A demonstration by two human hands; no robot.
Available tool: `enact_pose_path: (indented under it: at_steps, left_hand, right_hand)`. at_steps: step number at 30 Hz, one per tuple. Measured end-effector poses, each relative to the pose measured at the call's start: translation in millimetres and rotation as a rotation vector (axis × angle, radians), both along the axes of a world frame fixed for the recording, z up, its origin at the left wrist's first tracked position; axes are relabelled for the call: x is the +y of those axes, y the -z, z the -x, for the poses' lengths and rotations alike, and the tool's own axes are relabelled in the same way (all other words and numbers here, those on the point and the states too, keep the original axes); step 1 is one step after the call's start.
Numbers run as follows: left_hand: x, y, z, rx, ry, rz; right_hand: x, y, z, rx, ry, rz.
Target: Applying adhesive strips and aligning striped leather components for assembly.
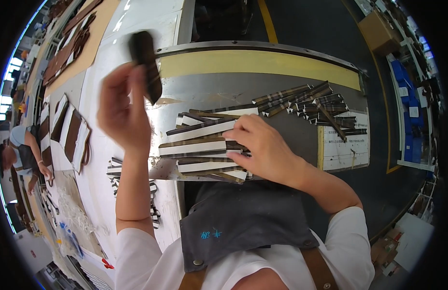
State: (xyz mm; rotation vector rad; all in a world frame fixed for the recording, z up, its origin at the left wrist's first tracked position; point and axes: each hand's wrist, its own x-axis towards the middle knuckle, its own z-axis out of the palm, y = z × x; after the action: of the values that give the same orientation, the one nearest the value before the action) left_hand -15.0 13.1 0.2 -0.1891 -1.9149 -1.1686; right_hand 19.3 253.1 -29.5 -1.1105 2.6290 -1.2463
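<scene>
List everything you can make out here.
Oblong piece: one, dark, blurred, upper left
Table: one, grey, centre
Near strips: many, brown and white, mid-table
Far strips: many, brown and white, table's right
Paper sheet: one, white, table's right
Band: one, yellow, table's far edge
Carton: one, brown, upper right
Bins: several, blue, far right
Bench pieces: several, brown and white, left
Co-worker: one, dark apron, far left
Apron: one, dark grey, bottom centre
Left hand: one, bare, holding oblong piece
Right hand: one, bare, at near strips

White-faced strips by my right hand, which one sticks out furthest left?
The middle strip, its right end at your right hand. Its left end juts out past the upper white-faced strip and the lower white-faced strip.
</scene>
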Motion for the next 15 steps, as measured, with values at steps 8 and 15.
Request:
enact_pose_path:
  at_steps: [8,15]
  left_hand:
    - [67,76,45,-0.179,0.348,0.969]
    - [75,69,54,-0.357,0.302,0.825]
  right_hand:
    - [14,2,52,0.306,0.214,-0.081]
    - [23,38,97,0.364,0.248,-0.358]
